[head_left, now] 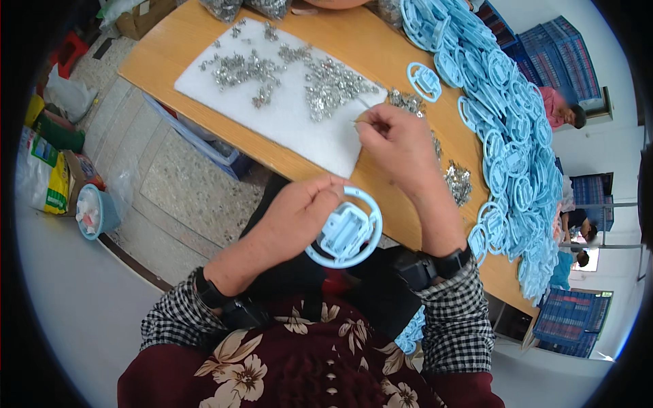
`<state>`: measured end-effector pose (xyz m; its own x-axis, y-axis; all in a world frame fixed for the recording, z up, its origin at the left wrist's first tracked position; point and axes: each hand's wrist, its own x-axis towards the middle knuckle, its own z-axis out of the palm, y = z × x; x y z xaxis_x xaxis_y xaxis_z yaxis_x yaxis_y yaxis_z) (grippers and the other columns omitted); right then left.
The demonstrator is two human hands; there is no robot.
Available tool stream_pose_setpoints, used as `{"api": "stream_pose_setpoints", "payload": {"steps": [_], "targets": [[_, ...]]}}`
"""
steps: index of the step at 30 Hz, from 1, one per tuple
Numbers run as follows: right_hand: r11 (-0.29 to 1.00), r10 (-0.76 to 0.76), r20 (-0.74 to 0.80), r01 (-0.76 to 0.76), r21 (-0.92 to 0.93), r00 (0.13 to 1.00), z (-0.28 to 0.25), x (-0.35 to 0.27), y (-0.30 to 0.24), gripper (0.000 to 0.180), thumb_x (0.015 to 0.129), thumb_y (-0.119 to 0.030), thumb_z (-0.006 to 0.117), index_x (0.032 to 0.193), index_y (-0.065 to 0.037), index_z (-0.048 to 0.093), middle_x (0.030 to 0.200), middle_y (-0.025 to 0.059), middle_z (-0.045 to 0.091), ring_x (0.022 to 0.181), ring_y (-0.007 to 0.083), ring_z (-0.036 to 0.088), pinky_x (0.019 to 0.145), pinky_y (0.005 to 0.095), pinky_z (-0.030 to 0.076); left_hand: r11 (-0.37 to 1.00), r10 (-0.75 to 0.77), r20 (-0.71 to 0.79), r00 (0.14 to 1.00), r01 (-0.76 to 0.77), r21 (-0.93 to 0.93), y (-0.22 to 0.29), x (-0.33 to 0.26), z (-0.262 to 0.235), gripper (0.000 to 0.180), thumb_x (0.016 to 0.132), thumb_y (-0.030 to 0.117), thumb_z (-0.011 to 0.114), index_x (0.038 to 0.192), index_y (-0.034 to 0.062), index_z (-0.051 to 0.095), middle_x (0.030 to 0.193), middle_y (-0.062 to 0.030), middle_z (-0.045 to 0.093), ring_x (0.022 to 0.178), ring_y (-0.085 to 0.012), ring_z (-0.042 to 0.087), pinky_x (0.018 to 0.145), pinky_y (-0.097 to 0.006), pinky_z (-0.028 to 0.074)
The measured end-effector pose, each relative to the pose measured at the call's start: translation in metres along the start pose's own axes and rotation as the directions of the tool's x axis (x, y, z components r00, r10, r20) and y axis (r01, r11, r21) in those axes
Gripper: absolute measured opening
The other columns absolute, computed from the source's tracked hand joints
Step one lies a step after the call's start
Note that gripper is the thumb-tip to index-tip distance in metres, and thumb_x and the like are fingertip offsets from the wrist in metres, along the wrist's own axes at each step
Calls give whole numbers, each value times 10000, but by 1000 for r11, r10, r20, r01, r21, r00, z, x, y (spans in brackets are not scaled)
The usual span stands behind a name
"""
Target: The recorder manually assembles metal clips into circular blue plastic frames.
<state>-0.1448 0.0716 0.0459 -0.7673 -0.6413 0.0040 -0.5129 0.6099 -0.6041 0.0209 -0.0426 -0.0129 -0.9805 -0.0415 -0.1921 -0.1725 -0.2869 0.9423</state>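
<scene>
My left hand [303, 211] grips a light blue plastic ring part [371, 253] by its upper left rim, just off the near table edge. A raised rectangular frame with an opening fills the ring's middle. Above and to the right, my right hand [401, 139] is closed in a pinch over the near right corner of a white foam mat [272, 129]. Something thin and small shows at its fingertips, too little to name. Small shiny metal pieces [330, 88] lie in loose piles on the mat, the nearest pile just beyond my right hand.
A large heap of light blue ring parts [510, 136] covers the table's right side. One ring part [424, 81] lies apart from it. More metal pieces [458, 182] sit on the wooden table [160, 58]. A blue bucket [98, 214] stands on the floor at left. Other people sit far right.
</scene>
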Motion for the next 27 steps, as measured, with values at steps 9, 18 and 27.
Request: {"api": "stream_pose_setpoints", "payload": {"steps": [9,18,27], "targets": [[969,92,150,-124,216,984,-43,-93,-1,162,829,-83,740,817,-6,599,727,-57,496,689,32,421,589,224,353,975,85,46,995,-93,200,20,7,24,178,1041,179,538,1104,30,613,910,-5,667,817,-39,599,727,-230,505],[589,256,142,-270,762,956,-41,-136,37,182,947,-179,677,889,-9,654,768,-61,579,668,17,473,597,194,373,929,146,134,980,-183,323,14,23,59,171,1030,165,523,1057,21,612,876,-16,659,791,-61,597,703,-254,499],[875,264,-106,-192,445,959,-31,-160,50,130,877,-96,732,877,15,664,707,-9,583,648,62,532,576,247,435,885,166,120,979,-202,420,-7,46,69,312,1016,122,415,1191,-40,616,955,-105,691,884,-141,651,789,-302,523]]}}
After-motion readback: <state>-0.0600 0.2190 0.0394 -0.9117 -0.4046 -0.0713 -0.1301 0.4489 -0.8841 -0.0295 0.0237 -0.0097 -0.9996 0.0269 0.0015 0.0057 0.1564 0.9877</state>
